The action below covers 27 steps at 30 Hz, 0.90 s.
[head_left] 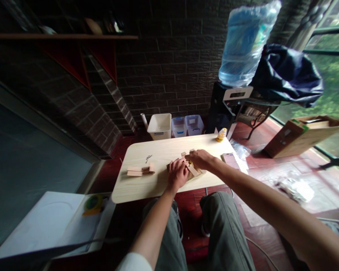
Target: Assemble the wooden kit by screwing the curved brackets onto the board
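On the pale table (pixel 164 148), my left hand (pixel 177 174) rests over an assembly of light wooden pieces (pixel 193 171), its fingers bent around the left side. My right hand (pixel 200 158) reaches in from the right over the same assembly. Its fingers are pressed together at a small dark and yellowish piece, too small to name. Both hands hide much of the wood. To the left lie several loose wooden strips (pixel 135 172), grouped together. Small dark metal parts (pixel 148 158) lie behind them.
A yellow-capped bottle (pixel 222 134) and a phone (pixel 230 160) are at the table's right end. Behind stand a cream bin (pixel 159 126), clear plastic tubs (pixel 194 125) and a water dispenser (pixel 226 103). A cardboard box (pixel 296 137) stands by the window.
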### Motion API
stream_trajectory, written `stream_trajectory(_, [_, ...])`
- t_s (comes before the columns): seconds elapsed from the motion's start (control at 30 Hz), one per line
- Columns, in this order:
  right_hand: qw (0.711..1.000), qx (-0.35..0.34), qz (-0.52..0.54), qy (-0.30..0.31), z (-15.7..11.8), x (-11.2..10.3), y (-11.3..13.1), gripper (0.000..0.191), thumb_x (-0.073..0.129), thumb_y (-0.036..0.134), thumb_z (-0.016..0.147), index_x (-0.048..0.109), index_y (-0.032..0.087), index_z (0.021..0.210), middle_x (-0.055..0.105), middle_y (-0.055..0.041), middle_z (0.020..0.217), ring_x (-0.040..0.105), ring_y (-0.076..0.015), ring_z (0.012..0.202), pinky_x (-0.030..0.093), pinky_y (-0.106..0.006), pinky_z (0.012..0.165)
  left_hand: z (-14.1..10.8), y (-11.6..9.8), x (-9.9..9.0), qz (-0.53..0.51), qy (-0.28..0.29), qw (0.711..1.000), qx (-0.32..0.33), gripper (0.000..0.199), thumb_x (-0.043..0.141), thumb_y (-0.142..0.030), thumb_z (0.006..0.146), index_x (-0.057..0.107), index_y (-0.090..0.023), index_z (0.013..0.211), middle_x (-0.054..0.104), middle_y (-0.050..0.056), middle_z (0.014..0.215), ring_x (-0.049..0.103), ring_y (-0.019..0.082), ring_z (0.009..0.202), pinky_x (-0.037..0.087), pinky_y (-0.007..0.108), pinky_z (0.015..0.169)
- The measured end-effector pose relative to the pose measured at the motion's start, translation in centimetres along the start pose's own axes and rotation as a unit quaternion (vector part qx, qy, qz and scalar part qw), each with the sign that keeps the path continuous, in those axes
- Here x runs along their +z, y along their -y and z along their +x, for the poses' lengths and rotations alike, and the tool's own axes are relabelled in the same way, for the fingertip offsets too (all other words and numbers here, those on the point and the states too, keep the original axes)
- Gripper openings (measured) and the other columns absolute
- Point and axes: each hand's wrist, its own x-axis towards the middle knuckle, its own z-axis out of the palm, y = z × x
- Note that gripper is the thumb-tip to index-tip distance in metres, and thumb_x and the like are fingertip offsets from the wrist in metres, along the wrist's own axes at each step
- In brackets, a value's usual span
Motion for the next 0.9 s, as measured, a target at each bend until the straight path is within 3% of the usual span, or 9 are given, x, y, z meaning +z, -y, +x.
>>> stream_trajectory(0.47, [1.0, 0.015, 0.007, 0.003, 0.5, 0.7, 0.1, 0.029, 0.051, 0.016, 0.096, 0.064, 0.014, 0.122, 0.072, -0.0181, 0.109, 0.072, -0.0248, 0.098, 0.053, -0.029, 0.076, 0.0, 0.1, 0.1, 0.001, 0.006, 1.0, 0.004, 0.025, 0.055, -0.022, 0.093, 0.061, -0.029, 0.116, 0.058, 0.004, 0.142, 0.047, 0.028, 0.138, 0.031, 0.052, 0.12])
stream_trajectory(0.9, [1.0, 0.008, -0.006, 0.003, -0.3, -0.7, 0.7, 0.032, 0.046, 0.014, 0.098, 0.063, 0.016, 0.125, 0.071, -0.0183, 0.112, 0.072, -0.0273, 0.101, 0.053, -0.031, 0.076, 0.0, -0.1, 0.1, -0.005, -0.002, 1.0, -0.001, 0.025, 0.056, -0.022, 0.092, 0.062, -0.029, 0.115, 0.061, 0.004, 0.139, 0.047, 0.028, 0.138, 0.032, 0.052, 0.12])
